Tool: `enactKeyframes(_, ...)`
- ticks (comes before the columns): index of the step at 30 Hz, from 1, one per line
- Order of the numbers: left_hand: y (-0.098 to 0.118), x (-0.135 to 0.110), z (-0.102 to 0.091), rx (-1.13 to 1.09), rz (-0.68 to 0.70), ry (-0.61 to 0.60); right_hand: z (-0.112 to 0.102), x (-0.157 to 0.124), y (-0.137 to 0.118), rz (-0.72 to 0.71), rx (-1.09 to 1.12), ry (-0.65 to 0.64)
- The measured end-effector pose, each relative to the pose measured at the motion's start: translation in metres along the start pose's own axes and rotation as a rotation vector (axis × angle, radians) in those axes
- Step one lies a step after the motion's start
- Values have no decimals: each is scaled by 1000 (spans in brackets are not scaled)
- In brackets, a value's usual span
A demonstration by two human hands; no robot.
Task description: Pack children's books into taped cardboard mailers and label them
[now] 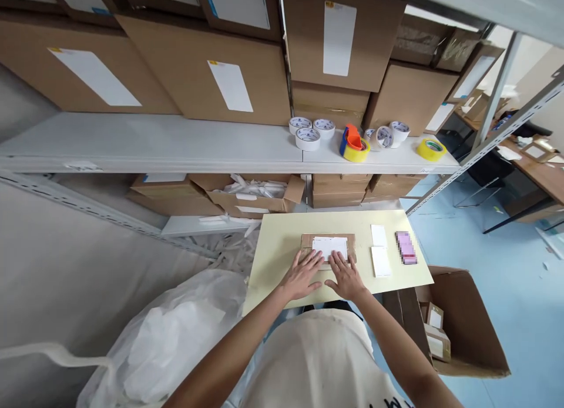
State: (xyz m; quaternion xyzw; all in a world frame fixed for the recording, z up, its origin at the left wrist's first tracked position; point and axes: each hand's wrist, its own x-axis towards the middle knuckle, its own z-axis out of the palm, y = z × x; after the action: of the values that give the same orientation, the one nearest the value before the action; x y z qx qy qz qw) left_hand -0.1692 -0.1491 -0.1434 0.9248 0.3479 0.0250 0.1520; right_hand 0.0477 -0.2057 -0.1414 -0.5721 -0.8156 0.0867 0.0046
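Note:
A small flat cardboard box point(306, 241) lies on the pale yellow table point(277, 237) in front of me. On its top face is a white label point(329, 244). My left hand point(301, 276) rests on the left part of the label and box with fingers stretched out. My right hand point(346, 274) lies flat over the right part, fingers spread, its thumb pointing toward the left one. Neither hand grips anything. To the right lie two white label sheets point(380, 261) and a purple, pixelated item point(406, 247).
Behind the table, a metal shelf point(198, 143) carries large cartons point(247, 84), several tape rolls point(307, 139) and an orange-and-yellow tape dispenser point(354, 142). A big open carton point(473, 331) with small boxes stands right. At left is a clear plastic bag point(176, 337) with white material.

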Motion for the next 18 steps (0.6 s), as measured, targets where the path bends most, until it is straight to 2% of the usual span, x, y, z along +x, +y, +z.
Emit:
enactKeyframes(2, 1, -3, 0, -2, -30, 21, 1, -4, -5, 70, 9, -7)
enactKeyframes(5, 0, -3, -4, -7, -82, 80, -3, -8, 1, 194, -26, 31)
enactKeyframes(8, 0, 9, -13, -32, -131, 120, -11, 2, 12, 191, -48, 53)
enactKeyframes(11, 0, 28, -19, -81, -190, 67, -16, 20, 20, 205, 12, -58)
enactKeyframes(12, 0, 33, -18, -98, -242, 51, -16, 25, 23, 239, 53, -99)
enactKeyframes(14, -3, 40, -13, -150, -441, 67, -9, 31, 28, 351, 164, -116)
enactKeyframes(16, -7, 41, -3, -267, -682, 130, 2, 32, 33, 453, 308, -22)
enactKeyframes(18, -10, 40, 8, -441, -813, 177, 14, 31, 39, 526, 493, 131)
